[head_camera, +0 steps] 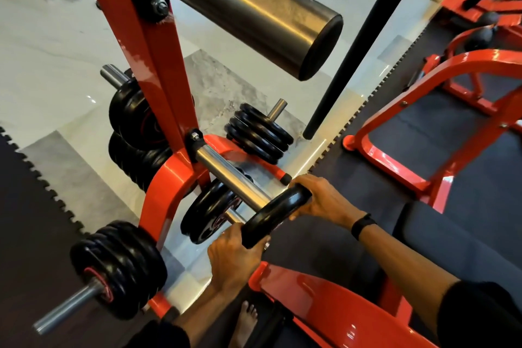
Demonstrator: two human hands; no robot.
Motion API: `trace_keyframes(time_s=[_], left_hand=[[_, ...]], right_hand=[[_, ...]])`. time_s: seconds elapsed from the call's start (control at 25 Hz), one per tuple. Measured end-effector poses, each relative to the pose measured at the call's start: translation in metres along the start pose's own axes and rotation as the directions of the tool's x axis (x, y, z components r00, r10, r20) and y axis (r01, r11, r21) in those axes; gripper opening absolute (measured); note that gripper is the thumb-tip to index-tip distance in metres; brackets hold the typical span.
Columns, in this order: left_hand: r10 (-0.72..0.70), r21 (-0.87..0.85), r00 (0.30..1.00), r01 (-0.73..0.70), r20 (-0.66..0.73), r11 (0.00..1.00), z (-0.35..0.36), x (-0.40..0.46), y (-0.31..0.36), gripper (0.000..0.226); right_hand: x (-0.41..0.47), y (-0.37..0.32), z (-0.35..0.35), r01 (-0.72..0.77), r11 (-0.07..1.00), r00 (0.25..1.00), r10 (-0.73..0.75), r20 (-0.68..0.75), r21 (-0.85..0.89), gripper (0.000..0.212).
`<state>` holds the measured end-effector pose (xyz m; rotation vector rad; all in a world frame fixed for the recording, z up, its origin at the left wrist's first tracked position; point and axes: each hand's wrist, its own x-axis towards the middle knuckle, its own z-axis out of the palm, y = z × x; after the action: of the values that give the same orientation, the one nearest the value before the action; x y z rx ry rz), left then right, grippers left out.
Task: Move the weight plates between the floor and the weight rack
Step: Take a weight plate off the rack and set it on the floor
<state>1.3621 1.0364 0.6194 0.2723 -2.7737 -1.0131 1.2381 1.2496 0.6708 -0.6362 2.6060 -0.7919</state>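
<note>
A black weight plate (275, 213) sits at the outer end of a chrome peg (231, 175) on the red weight rack (162, 87). My left hand (233, 256) grips the plate's lower edge and my right hand (320, 199) grips its upper edge. Just below, black plates (206, 212) hang on a lower peg. More black plates fill other pegs: a stack at the front left (118, 268), a stack behind the post (132, 127), and a stack at the back (258, 133).
A thick steel bar (240, 5) juts out overhead at the top. A black pole (364, 42) slants down on the right. Red machine frames (423, 110) stand on dark rubber mats to the right. My bare foot (247, 322) is on the floor below.
</note>
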Motion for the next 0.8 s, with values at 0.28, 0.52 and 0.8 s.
trace_keyframes(time_s=[0.28,0.52,0.8], left_hand=[[0.010,0.062,0.998,-0.006,-0.063,0.998,0.002,0.011,0.000,0.046],[-0.050,0.231,0.993,0.075,-0.109,0.970,-0.027,0.091,-0.009,0.094],[-0.118,0.370,0.968,0.195,-0.219,0.908,-0.051,0.159,-0.027,0.126]], right_hand=[[0.033,-0.015,-0.011,0.095,0.988,0.992,-0.085,0.090,-0.119,0.055],[0.120,-0.044,0.012,0.180,0.935,0.974,-0.213,-0.078,-0.305,0.086],[0.183,-0.099,0.032,-0.083,0.900,0.972,-0.022,-0.235,-0.429,0.107]])
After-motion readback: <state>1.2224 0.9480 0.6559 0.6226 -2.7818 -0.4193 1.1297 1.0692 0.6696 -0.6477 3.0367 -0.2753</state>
